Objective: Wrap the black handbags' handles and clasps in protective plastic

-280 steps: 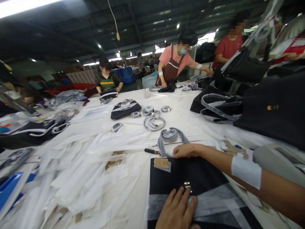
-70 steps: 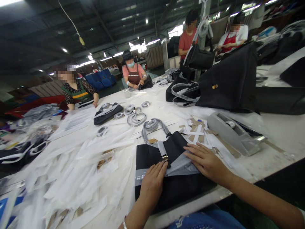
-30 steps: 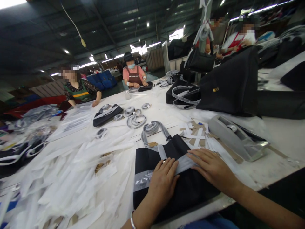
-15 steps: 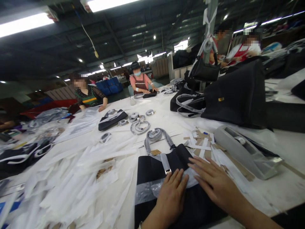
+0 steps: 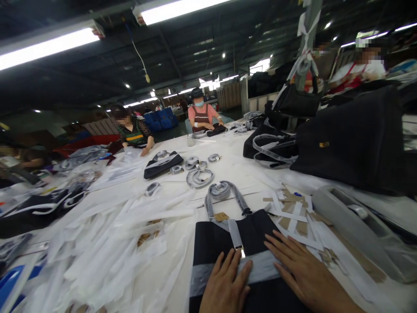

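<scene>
A flat black bag (image 5: 224, 237) lies on the white table (image 5: 250, 167) right in front of me. A clear plastic band (image 5: 260, 267) crosses it, and a grey strap with a metal clasp (image 5: 239, 250) runs down its middle. My left hand (image 5: 225, 287) rests flat on the band just below the clasp, fingers stretched out. Beside it, my right hand (image 5: 304, 274) presses flat on the band and the bag's right side, fingers spread. The bag's wrapped grey handles (image 5: 223, 193) and a brown tag (image 5: 221, 216) lie beyond its top edge.
A grey tape dispenser (image 5: 355, 226) and cut tape strips (image 5: 293, 208) sit to the right. White paper strips (image 5: 107, 243) pile up on the left. Large black bags (image 5: 352, 139) stand at right. Coiled grey straps (image 5: 199, 176) lie mid-table. Other people (image 5: 202, 116) work at the far side.
My view has tilted up, so the bag sits lower in frame. Both hands have stayed flat on the plastic band, shifting slightly along it.
</scene>
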Tool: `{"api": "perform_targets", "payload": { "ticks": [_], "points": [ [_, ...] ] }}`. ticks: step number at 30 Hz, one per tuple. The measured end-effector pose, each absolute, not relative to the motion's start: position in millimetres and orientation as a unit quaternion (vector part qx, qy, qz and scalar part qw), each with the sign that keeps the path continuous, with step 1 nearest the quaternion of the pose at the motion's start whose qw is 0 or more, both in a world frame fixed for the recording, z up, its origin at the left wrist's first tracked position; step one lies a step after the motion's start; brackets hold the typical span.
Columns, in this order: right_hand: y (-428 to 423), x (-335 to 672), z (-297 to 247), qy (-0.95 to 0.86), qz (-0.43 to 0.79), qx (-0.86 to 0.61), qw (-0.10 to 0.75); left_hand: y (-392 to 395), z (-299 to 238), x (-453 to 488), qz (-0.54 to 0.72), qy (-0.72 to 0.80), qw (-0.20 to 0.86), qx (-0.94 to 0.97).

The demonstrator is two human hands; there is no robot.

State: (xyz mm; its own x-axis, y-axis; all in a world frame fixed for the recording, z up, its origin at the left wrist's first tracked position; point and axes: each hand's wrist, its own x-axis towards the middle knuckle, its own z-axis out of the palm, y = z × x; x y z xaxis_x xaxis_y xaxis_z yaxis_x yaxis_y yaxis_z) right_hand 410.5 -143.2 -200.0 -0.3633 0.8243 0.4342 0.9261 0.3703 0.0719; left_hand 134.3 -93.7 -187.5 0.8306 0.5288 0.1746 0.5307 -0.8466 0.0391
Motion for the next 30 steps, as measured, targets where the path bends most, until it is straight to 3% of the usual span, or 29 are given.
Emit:
{"api": "perform_targets", "payload": {
  "ticks": [9,19,24,30],
  "points": [
    [-149,412,-205,-0.803,-0.135,-0.547,0.195,-90,-152,134,-0.185,-0.27,-0.04,-0.944],
    [-147,410,-205,-0.779,-0.143,-0.577,0.2,-84,-169,130,-0.081,-0.329,-0.002,-0.941],
    [-146,413,-210,-0.776,-0.115,-0.582,0.216,-89,-167,130,-0.098,-0.345,-0.071,-0.931],
    [-145,412,-211,-0.775,-0.116,-0.579,0.223,-53,-129,154,-0.202,-0.382,-0.185,-0.883]
  ]
}}
